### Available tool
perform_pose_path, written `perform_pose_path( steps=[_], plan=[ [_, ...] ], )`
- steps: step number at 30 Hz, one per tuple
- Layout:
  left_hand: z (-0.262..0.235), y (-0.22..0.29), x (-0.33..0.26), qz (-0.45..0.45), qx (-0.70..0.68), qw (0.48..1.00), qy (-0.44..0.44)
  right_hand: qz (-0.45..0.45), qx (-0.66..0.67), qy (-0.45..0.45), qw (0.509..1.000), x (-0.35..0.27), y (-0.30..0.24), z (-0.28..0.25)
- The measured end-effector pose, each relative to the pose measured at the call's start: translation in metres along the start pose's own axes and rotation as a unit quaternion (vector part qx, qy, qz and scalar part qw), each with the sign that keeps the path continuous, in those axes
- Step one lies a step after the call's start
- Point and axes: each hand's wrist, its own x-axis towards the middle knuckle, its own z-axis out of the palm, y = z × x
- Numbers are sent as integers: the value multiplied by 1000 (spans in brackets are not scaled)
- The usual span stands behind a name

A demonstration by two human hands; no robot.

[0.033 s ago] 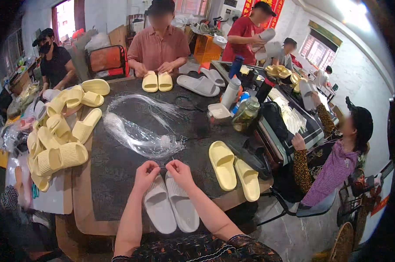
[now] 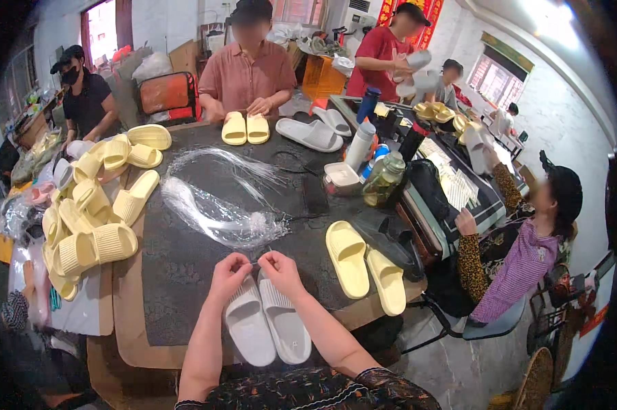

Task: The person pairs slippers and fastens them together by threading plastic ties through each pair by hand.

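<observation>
A pair of grey slippers, the left one (image 2: pixel 251 326) and the right one (image 2: pixel 286 324), lies side by side at the table's near edge, toes away from me. Over their toe ends, my left hand (image 2: pixel 232 276) and my right hand (image 2: pixel 279 272) are close together with fingers pinched. Between the fingertips runs a short piece of thin, pale plastic strand, gripped at both ends. My hands partly cover the ribbed straps. Just beyond them lies a loose bundle of clear plastic strands (image 2: pixel 216 222) on the dark table mat (image 2: pixel 178 294).
Yellow slippers (image 2: pixel 96 249) are heaped at the left; another yellow pair (image 2: pixel 349 263) lies right of my hands. Bottles, including a white one (image 2: pixel 360 145), and a lidded container (image 2: pixel 342 175) stand at back right. Co-workers surround the table, one (image 2: pixel 248 75) opposite behind yellow slippers.
My hands stay almost in place over the grey slippers. Across the table, the co-worker's hands have moved slightly apart behind the yellow pair. At right, another co-worker's held slipper has shifted slightly.
</observation>
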Motion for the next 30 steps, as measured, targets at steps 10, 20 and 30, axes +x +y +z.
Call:
perform_pose_path(
  steps=[10,20,30],
  plan=[
    [-7,-25,2,-5,-86,995,46,-123,-49,99,986,-23,-46,1],
    [1,-10,-1,128,51,989,51,-31,198,-149,968,-87,-105,-1],
    [-8,-19,-1,25,88,993,80,84,-155,-308,935,-108,-102,-36]
  ],
)
